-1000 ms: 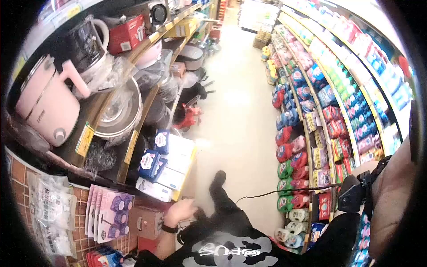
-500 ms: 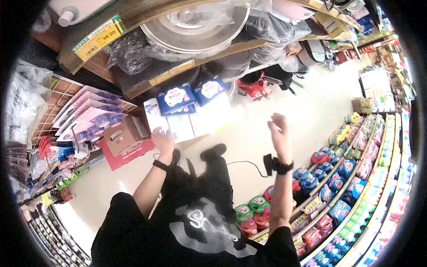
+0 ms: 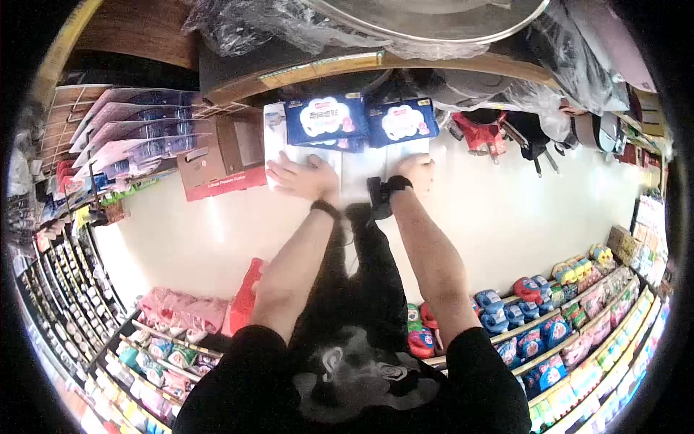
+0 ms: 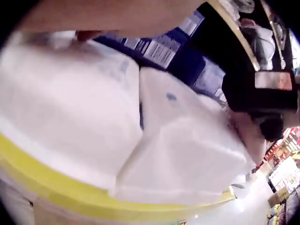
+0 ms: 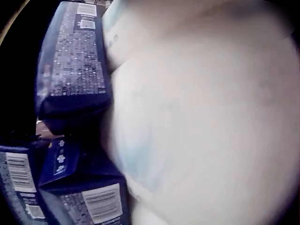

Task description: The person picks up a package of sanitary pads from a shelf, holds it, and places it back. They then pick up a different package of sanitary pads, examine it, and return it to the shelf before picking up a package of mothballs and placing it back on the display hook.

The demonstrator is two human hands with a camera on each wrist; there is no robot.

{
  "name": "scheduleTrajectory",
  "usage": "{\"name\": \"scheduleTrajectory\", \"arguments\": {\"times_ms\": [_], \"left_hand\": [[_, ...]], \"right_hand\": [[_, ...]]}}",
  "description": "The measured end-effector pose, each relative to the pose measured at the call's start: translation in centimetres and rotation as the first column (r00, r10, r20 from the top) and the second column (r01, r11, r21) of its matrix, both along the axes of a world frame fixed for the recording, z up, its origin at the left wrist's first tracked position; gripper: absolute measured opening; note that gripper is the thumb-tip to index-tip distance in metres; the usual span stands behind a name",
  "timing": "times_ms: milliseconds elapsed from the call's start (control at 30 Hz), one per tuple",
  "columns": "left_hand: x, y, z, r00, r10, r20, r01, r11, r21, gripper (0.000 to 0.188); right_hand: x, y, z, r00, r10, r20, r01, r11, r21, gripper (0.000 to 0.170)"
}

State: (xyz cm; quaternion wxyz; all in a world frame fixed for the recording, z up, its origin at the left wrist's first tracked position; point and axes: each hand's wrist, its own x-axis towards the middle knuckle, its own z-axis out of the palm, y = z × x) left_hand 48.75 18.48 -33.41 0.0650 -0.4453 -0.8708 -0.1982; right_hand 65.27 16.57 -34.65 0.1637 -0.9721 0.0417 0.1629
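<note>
White plastic-wrapped packs [image 4: 183, 136] lie side by side below the shelf, a yellow edge [image 4: 61, 180] under them. Blue packs with white cloud-shaped labels [image 3: 325, 123] rest on top of them, seen with barcodes in the right wrist view. My left hand [image 3: 307, 177] lies at the left of the white packs, its fingers spread and straight. My right hand [image 3: 416, 173] is at their right side, against a white pack in the left wrist view [image 4: 248, 136], fingers slightly bent. White wrapping fills most of the right wrist view.
A shelf edge [image 3: 318, 71] with plastic-wrapped cookware runs just above the blue packs. A red-and-brown carton [image 3: 224, 159] stands at the left. Hanging cards [image 3: 123, 130] are farther left. Shelves of bottles and bags [image 3: 564, 311] stand behind at the right.
The view has turned to face the shelf with the packs. My right hand has come from out over the aisle to the white packs; my left hand has moved onto their left side.
</note>
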Motion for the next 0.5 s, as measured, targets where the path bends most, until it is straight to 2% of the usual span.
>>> {"name": "scheduleTrajectory", "arguments": {"times_ms": [133, 233, 300, 333, 367, 467, 500], "left_hand": [[1.2, 1.3, -1.1, 0.995, 0.084, -0.046, -0.079, 0.992, 0.102, 0.058], [1.2, 1.3, -2.3, 0.988, 0.104, -0.116, -0.098, 0.994, 0.057, 0.06], [1.7, 1.0, -2.4, 0.987, 0.1, -0.123, -0.094, 0.994, 0.054, 0.058], [1.7, 1.3, -2.4, 0.986, 0.103, -0.135, -0.094, 0.993, 0.065, 0.057], [1.4, 1.5, -2.4, 0.984, 0.103, -0.149, -0.092, 0.993, 0.077, 0.056], [1.3, 1.7, -3.1, 0.979, 0.12, -0.163, -0.11, 0.991, 0.071, 0.055], [1.2, 1.4, -3.0, 0.98, 0.116, -0.164, -0.107, 0.992, 0.064, 0.055]], "right_hand": [[0.2, 0.8, 0.2, 0.998, -0.057, -0.015, 0.057, 0.998, 0.002, 0.049], [-0.2, -1.4, 6.2, 0.946, 0.301, -0.117, -0.274, 0.939, 0.207, 0.042], [-0.2, -1.2, 5.0, 0.965, 0.252, -0.075, -0.24, 0.961, 0.14, 0.034], [-0.2, 0.6, 1.9, 0.997, 0.076, 0.003, -0.076, 0.997, 0.011, 0.028], [-0.4, 2.0, -0.1, 0.99, -0.094, 0.1, 0.104, 0.989, -0.101, 0.024], [-0.7, 1.6, -0.9, 0.993, -0.055, 0.108, 0.066, 0.992, -0.11, 0.024], [-0.9, 1.3, 1.3, 1.0, 0.026, -0.006, -0.026, 0.997, -0.076, 0.033]]}}
